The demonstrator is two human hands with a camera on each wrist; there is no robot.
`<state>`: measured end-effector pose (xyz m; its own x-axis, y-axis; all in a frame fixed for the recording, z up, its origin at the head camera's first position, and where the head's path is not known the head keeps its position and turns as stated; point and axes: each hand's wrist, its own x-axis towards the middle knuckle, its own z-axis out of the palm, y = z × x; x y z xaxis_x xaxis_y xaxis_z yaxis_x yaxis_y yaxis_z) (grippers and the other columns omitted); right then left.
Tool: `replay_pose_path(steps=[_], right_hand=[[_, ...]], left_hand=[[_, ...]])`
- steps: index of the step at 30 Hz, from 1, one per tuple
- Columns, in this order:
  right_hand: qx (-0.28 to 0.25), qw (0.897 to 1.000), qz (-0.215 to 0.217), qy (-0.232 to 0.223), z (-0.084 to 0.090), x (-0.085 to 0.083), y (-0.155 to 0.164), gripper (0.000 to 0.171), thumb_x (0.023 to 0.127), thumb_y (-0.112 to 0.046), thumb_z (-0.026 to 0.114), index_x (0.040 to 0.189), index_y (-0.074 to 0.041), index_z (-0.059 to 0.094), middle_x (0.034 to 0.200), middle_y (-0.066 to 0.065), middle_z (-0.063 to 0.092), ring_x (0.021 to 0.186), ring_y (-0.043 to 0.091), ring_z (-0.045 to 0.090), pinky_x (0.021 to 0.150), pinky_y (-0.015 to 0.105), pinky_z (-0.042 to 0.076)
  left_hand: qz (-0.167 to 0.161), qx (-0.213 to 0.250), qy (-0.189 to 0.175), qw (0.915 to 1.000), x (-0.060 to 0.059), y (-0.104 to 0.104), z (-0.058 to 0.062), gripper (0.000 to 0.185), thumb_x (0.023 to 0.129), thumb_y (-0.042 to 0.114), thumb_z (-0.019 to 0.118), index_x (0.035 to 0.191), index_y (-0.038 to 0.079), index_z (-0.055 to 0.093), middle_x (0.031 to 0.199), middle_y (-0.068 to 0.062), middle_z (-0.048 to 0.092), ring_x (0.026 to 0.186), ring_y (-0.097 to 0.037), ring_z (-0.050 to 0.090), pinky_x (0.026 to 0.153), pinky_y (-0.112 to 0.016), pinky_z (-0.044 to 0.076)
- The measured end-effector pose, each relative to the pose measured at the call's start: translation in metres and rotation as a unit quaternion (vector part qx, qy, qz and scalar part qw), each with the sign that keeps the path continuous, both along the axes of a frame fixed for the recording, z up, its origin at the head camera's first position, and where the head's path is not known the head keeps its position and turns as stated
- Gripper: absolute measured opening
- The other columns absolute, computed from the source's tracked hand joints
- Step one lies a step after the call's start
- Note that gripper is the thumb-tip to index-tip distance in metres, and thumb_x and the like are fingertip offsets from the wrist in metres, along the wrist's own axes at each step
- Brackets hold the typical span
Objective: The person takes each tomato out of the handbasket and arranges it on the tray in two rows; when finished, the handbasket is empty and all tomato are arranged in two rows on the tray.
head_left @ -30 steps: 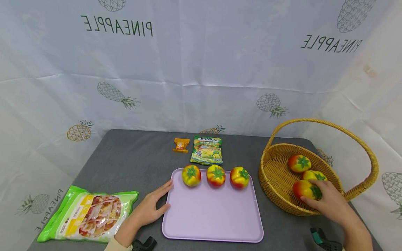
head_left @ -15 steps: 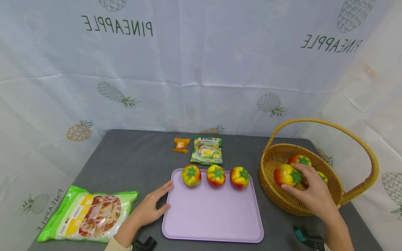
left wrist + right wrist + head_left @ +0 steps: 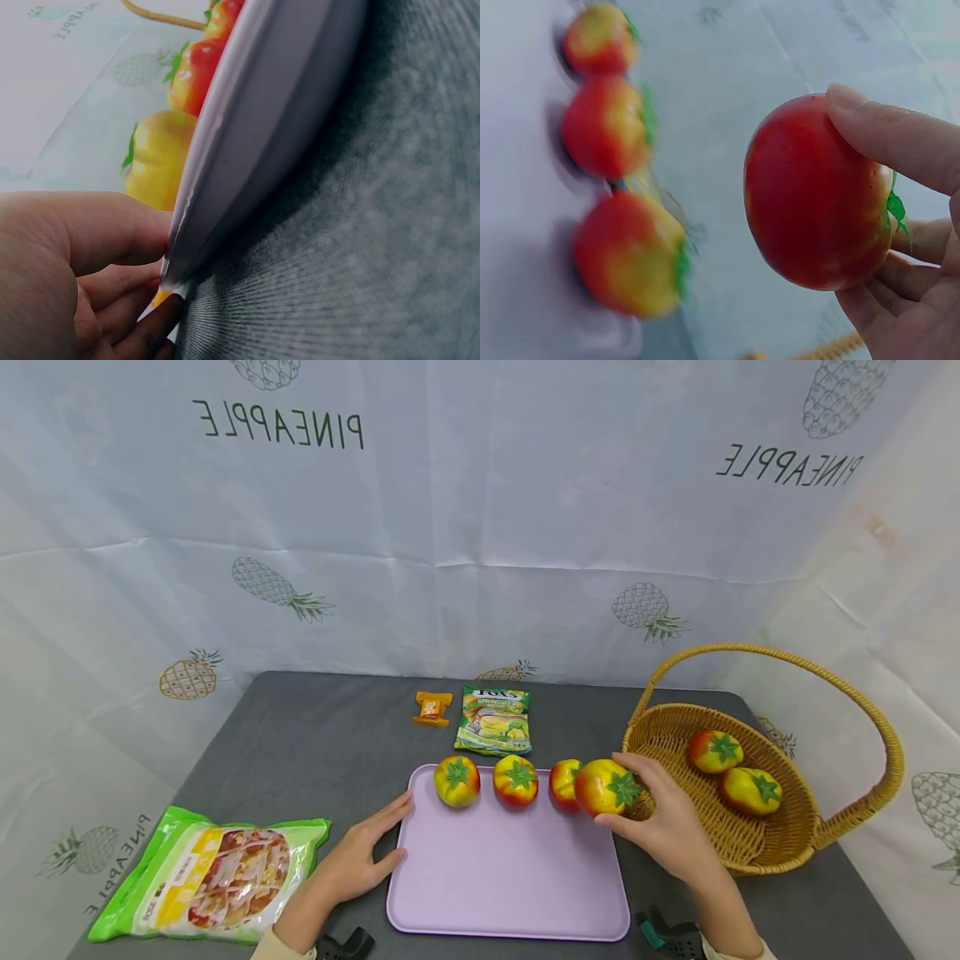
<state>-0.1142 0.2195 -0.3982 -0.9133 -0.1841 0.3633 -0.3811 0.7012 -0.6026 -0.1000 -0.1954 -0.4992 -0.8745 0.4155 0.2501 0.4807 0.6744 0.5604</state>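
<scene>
Between the thumb and fingers of my right hand (image 3: 670, 827) is a red-and-yellow tomato (image 3: 602, 787) with a green leafy top, held over the right edge of the lilac tray (image 3: 502, 872). The right wrist view shows this tomato (image 3: 810, 202) close up, its red underside facing the camera. Along the tray's far edge sit three similar tomatoes (image 3: 515, 781) in a row; the held one partly covers the rightmost. My left hand (image 3: 358, 858) rests against the tray's left edge, fingers extended. In the left wrist view its thumb touches the tray rim (image 3: 196, 187).
A wicker basket (image 3: 666, 739) with a tall handle stands right of the tray, two tomatoes (image 3: 750, 791) inside. Behind the tray lie a green FOX'S packet (image 3: 493, 720) and a small orange wrapped piece (image 3: 432, 707). A large green-edged food bag (image 3: 217, 877) lies at left.
My right hand has lifted one tomato out of the basket and carried it left to the tray's right edge. The left hand has stayed in place.
</scene>
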Motion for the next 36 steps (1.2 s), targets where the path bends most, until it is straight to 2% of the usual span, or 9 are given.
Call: replay_pose_path(steps=[4, 6, 8, 17, 25, 36], right_hand=[[0.000, 0.999, 0.018, -0.036, -0.009, 0.001, -0.021, 0.076, 0.065, -0.033, 0.086, 0.131, -0.014, 0.052, 0.128, 0.001, 0.054, 0.108, 0.015, 0.054, 0.089, 0.030, 0.052], [-0.006, 0.998, 0.035, -0.045, -0.013, 0.002, -0.031, 0.077, 0.064, -0.034, 0.086, 0.130, -0.015, 0.053, 0.128, 0.001, 0.055, 0.108, 0.017, 0.055, 0.088, 0.042, 0.053], [-0.010, 0.997, 0.051, -0.051, -0.016, 0.003, -0.041, 0.077, 0.062, -0.033, 0.087, 0.129, -0.015, 0.054, 0.128, -0.001, 0.056, 0.110, 0.018, 0.055, 0.090, 0.047, 0.051], [-0.005, 0.985, 0.137, -0.108, -0.031, 0.010, -0.088, 0.074, 0.065, -0.034, 0.086, 0.129, -0.014, 0.054, 0.129, -0.007, 0.054, 0.118, 0.015, 0.051, 0.100, 0.047, 0.045], [0.038, 0.974, 0.210, -0.079, -0.048, 0.007, -0.118, 0.072, 0.069, -0.037, 0.083, 0.128, -0.009, 0.053, 0.126, -0.001, 0.055, 0.117, 0.017, 0.051, 0.101, 0.041, 0.044], [0.053, 0.963, 0.243, -0.099, -0.057, 0.004, -0.144, 0.070, 0.073, -0.037, 0.080, 0.130, -0.007, 0.052, 0.126, 0.001, 0.053, 0.116, 0.015, 0.049, 0.103, 0.035, 0.043]], left_hand=[[-0.001, 0.000, 0.005, 1.0000, 0.001, 0.000, 0.000, 0.061, 0.082, 0.016, 0.067, 0.139, 0.007, 0.048, 0.149, -0.005, 0.042, 0.131, -0.025, 0.045, 0.101, -0.044, 0.043], [-0.001, 0.002, 0.007, 1.0000, 0.000, 0.000, 0.000, 0.060, 0.082, 0.015, 0.067, 0.139, 0.007, 0.048, 0.148, -0.006, 0.042, 0.131, -0.025, 0.045, 0.101, -0.043, 0.043], [-0.001, 0.001, 0.009, 1.0000, 0.001, 0.001, 0.000, 0.060, 0.083, 0.016, 0.066, 0.139, 0.006, 0.048, 0.148, -0.006, 0.043, 0.131, -0.026, 0.046, 0.101, -0.043, 0.044], [0.001, 0.003, 0.003, 1.0000, 0.000, 0.000, 0.001, 0.060, 0.083, 0.017, 0.067, 0.139, 0.006, 0.048, 0.148, -0.005, 0.042, 0.131, -0.025, 0.045, 0.101, -0.044, 0.043], [-0.001, 0.001, -0.014, 0.9999, 0.000, 0.000, 0.001, 0.060, 0.084, 0.018, 0.066, 0.140, 0.008, 0.047, 0.150, -0.003, 0.040, 0.133, -0.024, 0.044, 0.102, -0.046, 0.042], [0.001, 0.006, 0.002, 1.0000, -0.001, 0.000, -0.002, 0.059, 0.084, 0.018, 0.066, 0.139, 0.008, 0.048, 0.149, -0.004, 0.042, 0.131, -0.026, 0.046, 0.101, -0.044, 0.043]])
